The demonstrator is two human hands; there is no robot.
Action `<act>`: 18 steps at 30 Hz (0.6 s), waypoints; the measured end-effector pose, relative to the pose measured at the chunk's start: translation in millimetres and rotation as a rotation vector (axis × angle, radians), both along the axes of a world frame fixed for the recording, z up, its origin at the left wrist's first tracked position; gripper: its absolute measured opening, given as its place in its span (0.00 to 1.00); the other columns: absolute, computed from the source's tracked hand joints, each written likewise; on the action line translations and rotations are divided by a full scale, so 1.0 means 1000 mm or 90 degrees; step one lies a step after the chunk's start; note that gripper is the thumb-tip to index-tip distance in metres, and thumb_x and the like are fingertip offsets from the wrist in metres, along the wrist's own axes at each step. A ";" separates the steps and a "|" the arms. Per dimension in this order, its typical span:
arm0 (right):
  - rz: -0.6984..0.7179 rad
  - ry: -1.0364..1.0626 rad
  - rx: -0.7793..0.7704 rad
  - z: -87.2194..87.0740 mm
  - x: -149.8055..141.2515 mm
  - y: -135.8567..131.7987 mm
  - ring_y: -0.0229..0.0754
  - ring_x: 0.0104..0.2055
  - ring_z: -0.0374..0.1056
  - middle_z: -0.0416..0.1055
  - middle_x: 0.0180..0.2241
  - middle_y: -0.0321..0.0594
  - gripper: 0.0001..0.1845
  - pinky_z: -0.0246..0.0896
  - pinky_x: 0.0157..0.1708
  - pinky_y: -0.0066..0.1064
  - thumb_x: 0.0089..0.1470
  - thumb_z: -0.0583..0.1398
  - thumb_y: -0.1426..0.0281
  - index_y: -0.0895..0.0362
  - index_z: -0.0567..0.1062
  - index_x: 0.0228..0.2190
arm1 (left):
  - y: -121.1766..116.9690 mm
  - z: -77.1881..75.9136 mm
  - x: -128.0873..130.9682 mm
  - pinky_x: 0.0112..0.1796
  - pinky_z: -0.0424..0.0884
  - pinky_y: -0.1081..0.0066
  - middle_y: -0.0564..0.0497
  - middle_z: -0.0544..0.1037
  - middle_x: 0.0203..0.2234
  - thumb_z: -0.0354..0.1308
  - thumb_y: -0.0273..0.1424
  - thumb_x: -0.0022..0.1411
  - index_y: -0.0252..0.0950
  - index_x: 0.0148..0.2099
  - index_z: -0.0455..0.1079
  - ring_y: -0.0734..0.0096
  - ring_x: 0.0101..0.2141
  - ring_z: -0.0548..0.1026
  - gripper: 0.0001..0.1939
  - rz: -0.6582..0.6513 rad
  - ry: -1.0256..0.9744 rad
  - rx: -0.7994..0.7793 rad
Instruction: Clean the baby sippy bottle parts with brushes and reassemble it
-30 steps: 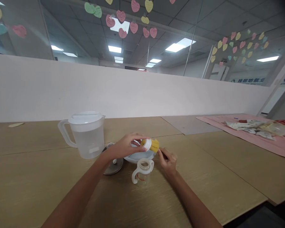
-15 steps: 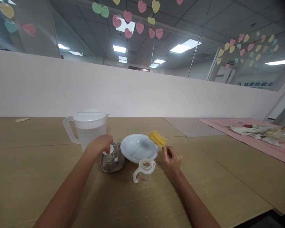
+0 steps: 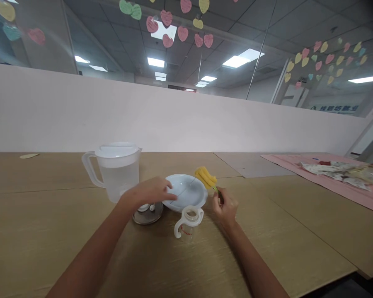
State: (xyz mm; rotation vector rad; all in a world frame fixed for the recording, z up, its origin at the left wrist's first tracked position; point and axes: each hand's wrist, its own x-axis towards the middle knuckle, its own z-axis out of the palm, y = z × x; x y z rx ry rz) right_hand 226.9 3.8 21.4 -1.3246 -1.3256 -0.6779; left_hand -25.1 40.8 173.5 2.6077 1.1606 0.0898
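My right hand (image 3: 225, 207) is wrapped round the green handle of a sponge bottle brush (image 3: 205, 177). The brush's yellow head is raised by the right rim of a white bowl (image 3: 188, 194). With fingers apart and nothing in them, my left hand (image 3: 155, 191) hovers over the bowl's left rim. Partly hidden beneath it is a small metal tray (image 3: 147, 218) with white and clear bottle parts. In front of the bowl stands a clear baby bottle (image 3: 188, 231), upright and without a lid, with white side handles and red print.
A lidded clear plastic pitcher (image 3: 119, 180) holding clear liquid stands behind my left hand. A flat pale piece (image 3: 29, 156) lies at the far left. On the right, a pink cloth (image 3: 286, 163) bears papers and plastic bags. A white low wall (image 3: 174, 120) borders the table's back.
My left hand has let go of the white-topped bottle part at the tray and moved right toward the bowl, its fingers spreading. My right hand and the brush have barely moved.
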 end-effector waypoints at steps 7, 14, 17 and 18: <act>0.025 0.026 -0.037 0.003 0.001 0.000 0.36 0.25 0.60 0.65 0.26 0.38 0.19 0.57 0.26 0.26 0.50 0.47 0.74 0.61 0.70 0.41 | -0.055 -0.023 0.049 0.41 0.67 0.64 0.43 0.70 0.46 0.60 0.40 0.50 0.38 0.53 0.63 0.55 0.43 0.71 0.28 -0.186 0.061 0.083; 0.020 0.046 -0.086 0.001 0.003 0.005 0.41 0.31 0.63 0.67 0.31 0.43 0.20 0.59 0.33 0.30 0.53 0.46 0.72 0.62 0.69 0.44 | -0.044 -0.038 0.049 0.35 0.67 0.68 0.46 0.70 0.40 0.59 0.30 0.51 0.42 0.54 0.62 0.61 0.37 0.73 0.26 -0.216 0.022 0.041; -0.011 0.061 -0.099 0.002 0.002 0.004 0.41 0.30 0.63 0.68 0.30 0.43 0.20 0.58 0.32 0.30 0.55 0.46 0.71 0.62 0.69 0.44 | -0.038 -0.038 0.048 0.39 0.66 0.66 0.46 0.71 0.42 0.61 0.34 0.49 0.39 0.57 0.57 0.59 0.42 0.71 0.33 -0.229 -0.036 -0.001; -0.019 0.066 -0.100 0.003 0.002 0.004 0.41 0.30 0.63 0.68 0.30 0.43 0.20 0.58 0.31 0.30 0.55 0.46 0.70 0.62 0.69 0.45 | -0.036 -0.036 0.048 0.40 0.66 0.66 0.46 0.71 0.43 0.62 0.36 0.47 0.38 0.57 0.57 0.59 0.43 0.71 0.35 -0.227 -0.070 -0.032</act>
